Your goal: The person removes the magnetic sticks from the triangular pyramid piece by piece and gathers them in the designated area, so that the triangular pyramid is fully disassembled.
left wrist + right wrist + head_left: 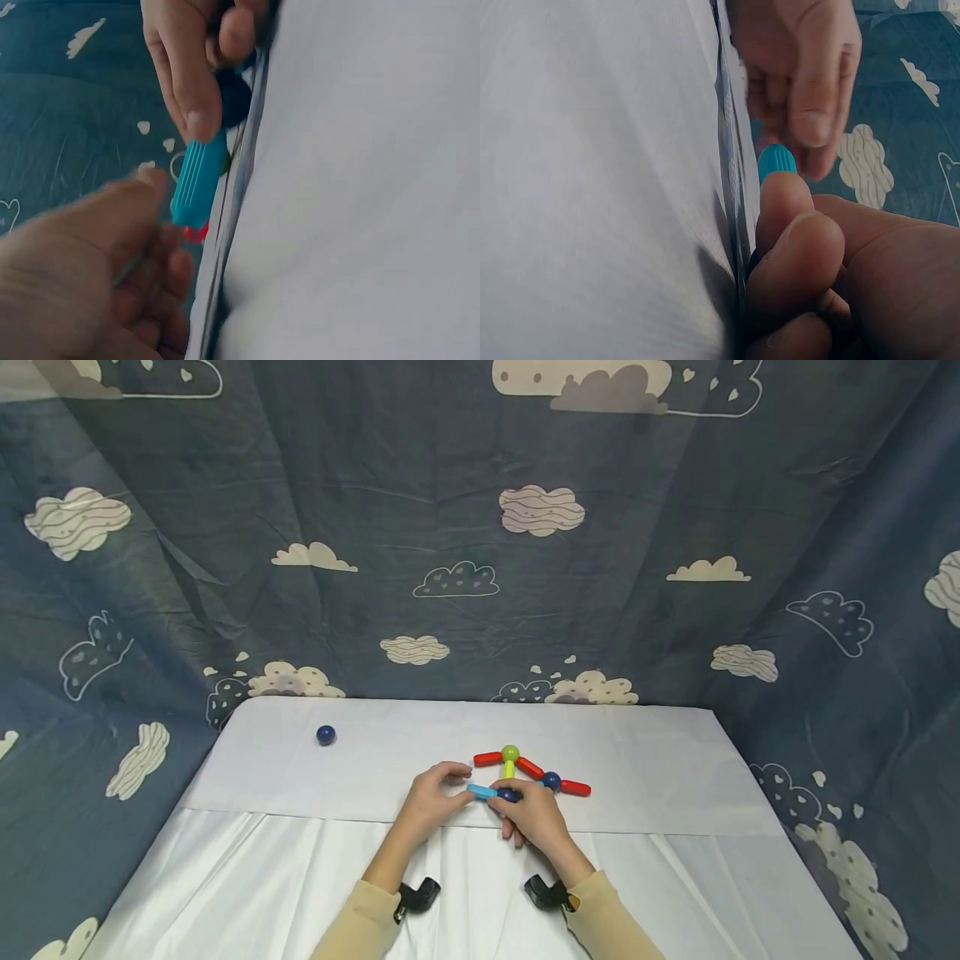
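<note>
My right hand (pixel 532 814) grips a toy of coloured rods and balls around a dark blue ball (pixel 509 795) and the light blue rod (pixel 482 792) joined to it. The thumb lies along that rod in the left wrist view. Around the rod's free end curves my left hand (pixel 430 797), its thumb and fingers apart and not touching the rod. A yellow-green rod (pixel 509 769) leads up to a green ball (pixel 511 752), which bears a red rod (pixel 487 759) on the left and another on the right. My right fingers hide part of the toy.
A second dark blue ball (pixel 551 781) on the toy carries a red rod (pixel 576 788) pointing right. One loose dark blue ball (pixel 326 735) lies at the back left of the white-covered table (pixel 637 752). A cloud-patterned curtain (pixel 450 468) hangs behind and beside it.
</note>
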`<action>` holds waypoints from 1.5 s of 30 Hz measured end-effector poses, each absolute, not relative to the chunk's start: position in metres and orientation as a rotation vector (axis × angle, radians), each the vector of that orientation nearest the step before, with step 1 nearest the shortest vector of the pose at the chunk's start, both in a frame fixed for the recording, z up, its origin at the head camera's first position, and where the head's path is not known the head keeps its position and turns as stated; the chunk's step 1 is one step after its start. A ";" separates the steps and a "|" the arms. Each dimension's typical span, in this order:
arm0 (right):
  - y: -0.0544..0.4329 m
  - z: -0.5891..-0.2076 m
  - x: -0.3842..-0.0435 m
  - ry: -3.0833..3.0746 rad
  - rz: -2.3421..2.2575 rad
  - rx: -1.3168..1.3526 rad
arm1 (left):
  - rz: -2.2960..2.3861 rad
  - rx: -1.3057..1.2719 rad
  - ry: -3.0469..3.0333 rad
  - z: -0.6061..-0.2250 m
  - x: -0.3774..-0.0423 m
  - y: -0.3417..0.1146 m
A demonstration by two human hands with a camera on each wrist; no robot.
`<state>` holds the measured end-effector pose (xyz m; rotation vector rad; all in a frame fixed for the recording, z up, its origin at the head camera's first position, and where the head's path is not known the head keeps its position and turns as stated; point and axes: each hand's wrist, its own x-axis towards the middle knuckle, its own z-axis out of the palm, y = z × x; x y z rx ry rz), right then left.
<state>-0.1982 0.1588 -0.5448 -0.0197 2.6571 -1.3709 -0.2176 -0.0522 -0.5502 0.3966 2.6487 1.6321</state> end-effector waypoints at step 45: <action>0.180 -0.542 -0.202 2.443 -1.471 -0.207 | 1.861 0.173 2.592 -0.540 -0.229 -0.069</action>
